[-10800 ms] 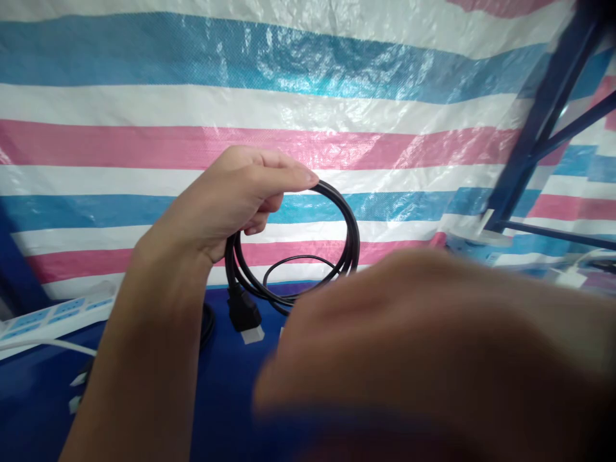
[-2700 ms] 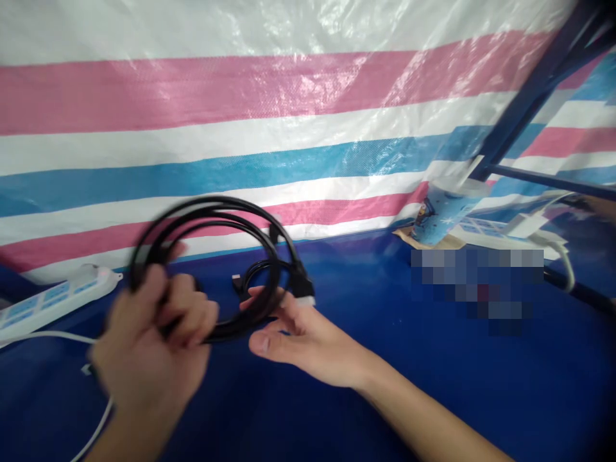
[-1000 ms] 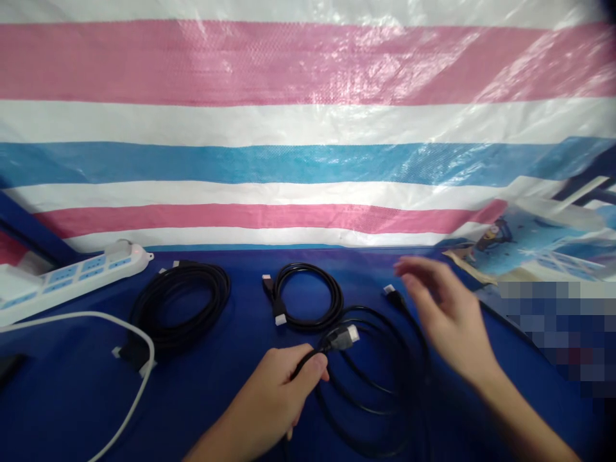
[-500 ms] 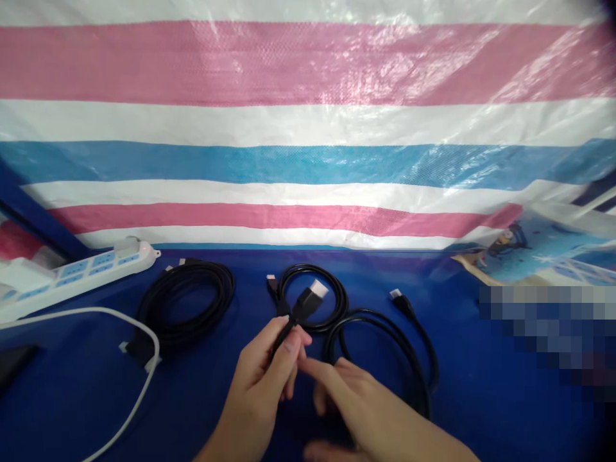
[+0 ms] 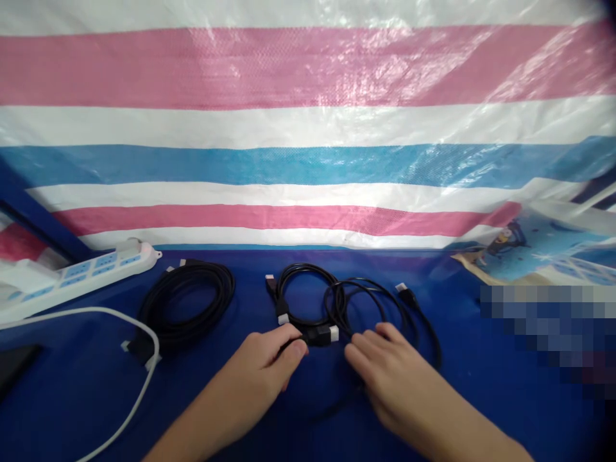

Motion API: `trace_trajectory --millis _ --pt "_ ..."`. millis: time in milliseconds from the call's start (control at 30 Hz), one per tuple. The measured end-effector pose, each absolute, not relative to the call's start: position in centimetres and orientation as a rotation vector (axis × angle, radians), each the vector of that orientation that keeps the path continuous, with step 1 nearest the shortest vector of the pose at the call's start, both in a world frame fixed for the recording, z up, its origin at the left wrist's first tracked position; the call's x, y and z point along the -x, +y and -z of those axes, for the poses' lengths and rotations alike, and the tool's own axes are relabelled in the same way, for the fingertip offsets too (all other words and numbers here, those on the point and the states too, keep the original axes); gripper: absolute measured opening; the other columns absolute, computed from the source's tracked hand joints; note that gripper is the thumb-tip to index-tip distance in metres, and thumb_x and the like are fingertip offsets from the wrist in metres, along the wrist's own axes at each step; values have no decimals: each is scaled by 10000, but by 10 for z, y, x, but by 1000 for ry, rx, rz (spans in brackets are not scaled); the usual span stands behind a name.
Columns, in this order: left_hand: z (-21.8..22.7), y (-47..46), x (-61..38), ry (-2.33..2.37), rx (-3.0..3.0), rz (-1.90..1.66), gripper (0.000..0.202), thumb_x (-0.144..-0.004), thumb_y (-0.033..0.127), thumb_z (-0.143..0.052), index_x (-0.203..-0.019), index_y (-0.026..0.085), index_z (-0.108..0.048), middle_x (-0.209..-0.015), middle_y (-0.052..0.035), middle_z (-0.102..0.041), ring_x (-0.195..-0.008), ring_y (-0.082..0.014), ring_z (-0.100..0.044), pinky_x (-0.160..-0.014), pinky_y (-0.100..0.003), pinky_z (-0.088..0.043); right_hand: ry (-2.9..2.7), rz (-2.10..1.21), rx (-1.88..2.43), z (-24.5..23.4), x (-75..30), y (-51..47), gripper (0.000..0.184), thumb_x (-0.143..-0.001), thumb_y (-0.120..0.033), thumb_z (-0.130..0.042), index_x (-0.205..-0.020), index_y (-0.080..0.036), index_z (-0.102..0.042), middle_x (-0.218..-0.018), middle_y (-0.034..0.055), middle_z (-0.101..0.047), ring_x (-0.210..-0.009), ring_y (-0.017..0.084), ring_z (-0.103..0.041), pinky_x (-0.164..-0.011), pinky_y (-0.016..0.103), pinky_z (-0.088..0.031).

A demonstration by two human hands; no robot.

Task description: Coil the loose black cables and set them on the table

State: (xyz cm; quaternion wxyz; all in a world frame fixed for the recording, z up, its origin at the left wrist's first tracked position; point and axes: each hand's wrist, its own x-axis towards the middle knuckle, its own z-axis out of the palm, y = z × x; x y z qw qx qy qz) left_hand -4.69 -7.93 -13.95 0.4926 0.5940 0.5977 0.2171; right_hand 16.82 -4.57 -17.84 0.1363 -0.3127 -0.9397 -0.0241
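Left hand [image 5: 267, 362] pinches the loose cable between thumb and forefinger, just behind its pale-tipped plug [image 5: 321, 335], which points right. Right hand [image 5: 392, 369], palm down, fingers curled, sits at the near edge of the loose loops [image 5: 370, 282]; grip hidden underneath, can't tell if it holds anything. The link from the pinched plug to those loops is hidden too, but likely one cable. Another plug [image 5: 407, 294] lies beyond the right hand, its lead curving back toward the loops.

Progress, judged from layout: two coils look done, the small coil [image 5: 302, 267] just beyond the left hand and the large coil [image 5: 224, 290] farther left, both flat on the blue table [image 5: 96, 359]. The third cable looks unfinished: loops spread and uneven, overlapping the small coil's right side, ends not gathered in.

Outward: power strip [image 5: 96, 273] back left, white cord [image 5: 86, 309] in front of it, striped sheet [image 5: 289, 128] behind, blue printed item [image 5: 543, 240] at right with a cartoon figure and snowflake-like mark.

Writing: no readable brand or label on plugs, cables or strip. Right-side patch is pixelated, unreadable.
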Motion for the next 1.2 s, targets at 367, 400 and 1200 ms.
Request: trace_trajectory --millis 367,400,1200 --pt "139 -85 40 1234 -1509 -363 252 -851 360 -479 -794 179 -646 -749 2 -614 -704 -122 -508 -587 -207 -327 -2623 -2 587 142 -169 -53 447 -699 50 -307 -977 -181 -570 -786 12 -602 -683 142 -515 -927 339 -397" --pt "140 -86 40 1214 -1503 -401 239 -845 345 -489 -807 176 -654 -772 -4 -626 -717 -125 -515 -599 -206 -340 -2642 49 540 139 -166 -55 451 -751 28 -303 -1058 -178 -561 -812 21 -622 -655 146 -519 -815 320 -439" --pt "190 50 2 1550 -2189 -498 365 -903 249 -455 -1252 213 -559 -1505 -56 -339 -1432 -274 -190 -1171 -534 -128 -2606 428 492 201 -131 -86 85 -812 -119 -458 -831 -149 -535 -949 81 -677 -436 117 -513 -360 267 -291"
